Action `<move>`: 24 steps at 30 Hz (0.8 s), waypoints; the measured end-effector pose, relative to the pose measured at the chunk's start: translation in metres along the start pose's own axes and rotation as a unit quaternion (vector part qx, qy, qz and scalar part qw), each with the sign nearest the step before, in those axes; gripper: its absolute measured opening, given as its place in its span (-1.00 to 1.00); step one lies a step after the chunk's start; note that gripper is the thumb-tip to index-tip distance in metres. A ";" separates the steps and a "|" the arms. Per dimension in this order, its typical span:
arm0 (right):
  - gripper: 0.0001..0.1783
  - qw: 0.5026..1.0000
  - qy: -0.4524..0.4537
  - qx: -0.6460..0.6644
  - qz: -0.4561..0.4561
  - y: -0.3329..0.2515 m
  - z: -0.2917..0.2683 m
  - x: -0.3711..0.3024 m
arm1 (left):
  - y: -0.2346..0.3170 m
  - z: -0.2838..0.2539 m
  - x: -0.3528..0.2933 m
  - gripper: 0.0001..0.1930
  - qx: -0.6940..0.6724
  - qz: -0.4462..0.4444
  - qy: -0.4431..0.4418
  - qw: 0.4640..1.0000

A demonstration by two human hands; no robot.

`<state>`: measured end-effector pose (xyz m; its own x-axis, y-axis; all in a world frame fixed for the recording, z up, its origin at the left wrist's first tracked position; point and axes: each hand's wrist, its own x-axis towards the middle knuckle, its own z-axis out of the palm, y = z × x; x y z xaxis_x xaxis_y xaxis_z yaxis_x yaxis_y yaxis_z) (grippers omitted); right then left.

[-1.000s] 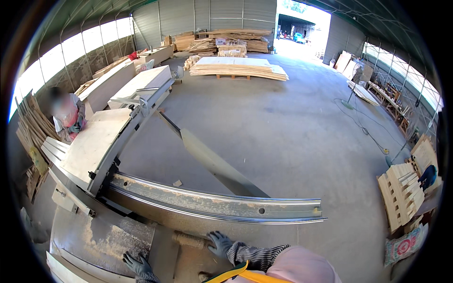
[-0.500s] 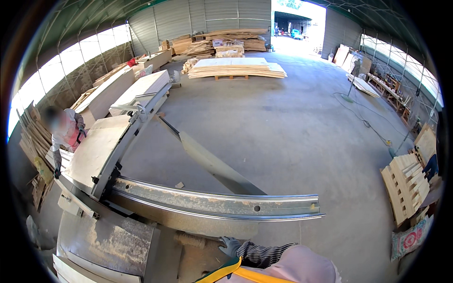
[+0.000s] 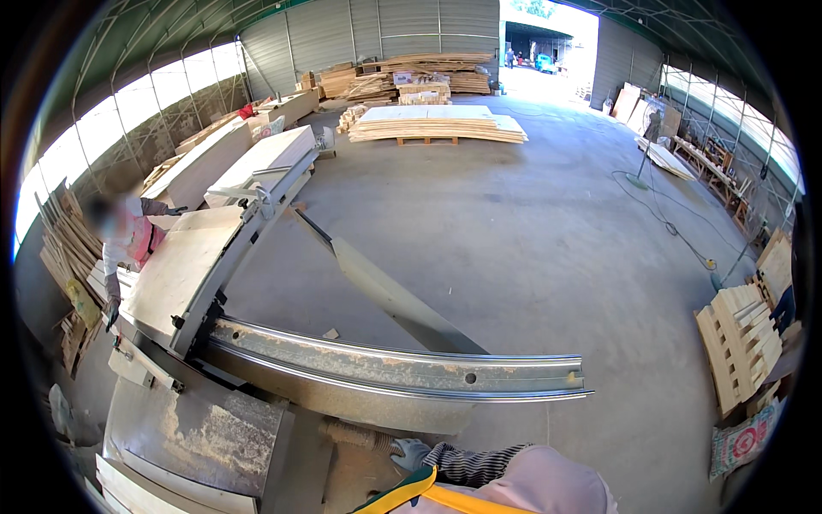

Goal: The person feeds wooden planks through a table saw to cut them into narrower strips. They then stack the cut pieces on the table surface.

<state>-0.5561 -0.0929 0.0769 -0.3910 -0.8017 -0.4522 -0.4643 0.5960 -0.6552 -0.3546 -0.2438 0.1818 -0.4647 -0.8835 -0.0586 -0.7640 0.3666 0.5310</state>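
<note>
My right hand (image 3: 411, 453), in a grey-blue glove below a striped cuff, is low in the middle of the view. Its fingers point left, apart, with nothing seen in them. They lie at the end of a brown ribbed hose (image 3: 360, 435); whether they touch it I cannot tell. My left hand is out of view. Ahead runs the long metal rail (image 3: 402, 370) of a panel saw, left of it the dusty steel machine table (image 3: 201, 433). On the far left a co-worker in a pink apron stands beside a pale wooden board (image 3: 184, 261) on the sliding frame.
A slanted grey support arm (image 3: 394, 295) reaches out beyond the rail. Stacked boards (image 3: 437, 128) lie on a pallet farther back. At right are a slatted wooden pallet (image 3: 741, 343), a printed sack (image 3: 745, 441) and a cable (image 3: 672, 230) on the floor.
My right hand has shifted slightly left and down, away from the hose's top. The co-worker's upper arm has stretched out toward the back, and their other hand has moved slightly. The view has shifted a little.
</note>
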 end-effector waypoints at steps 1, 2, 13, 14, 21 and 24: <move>-0.37 1.000 -0.002 -0.001 0.006 0.001 0.001 0.000 | 0.001 0.000 0.000 -0.49 -0.001 -0.001 -0.001 1.000; -0.37 1.000 -0.009 0.001 0.006 0.003 0.001 0.000 | 0.001 0.000 0.000 -0.50 0.000 -0.001 -0.003 1.000; -0.36 0.999 -0.053 -0.003 0.009 0.018 0.004 0.007 | -0.004 0.004 0.004 -0.51 -0.003 -0.003 -0.014 1.000; -0.36 0.998 -0.058 -0.004 0.010 0.018 0.003 0.007 | -0.004 0.004 0.005 -0.51 -0.003 -0.003 -0.014 1.000; -0.33 0.995 -0.102 0.003 0.012 0.013 -0.002 0.009 | -0.002 0.006 0.009 -0.52 -0.006 -0.011 -0.017 1.000; -0.33 0.995 -0.100 0.012 0.022 0.016 -0.007 0.006 | 0.000 0.010 0.011 -0.53 -0.006 -0.004 -0.024 1.000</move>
<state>-0.5712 -0.0884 0.0679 -0.2427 -0.7696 -0.5906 -0.4297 0.6311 -0.6458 -0.3644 -0.2510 0.1726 -0.4806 -0.8709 -0.1033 -0.7625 0.3568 0.5397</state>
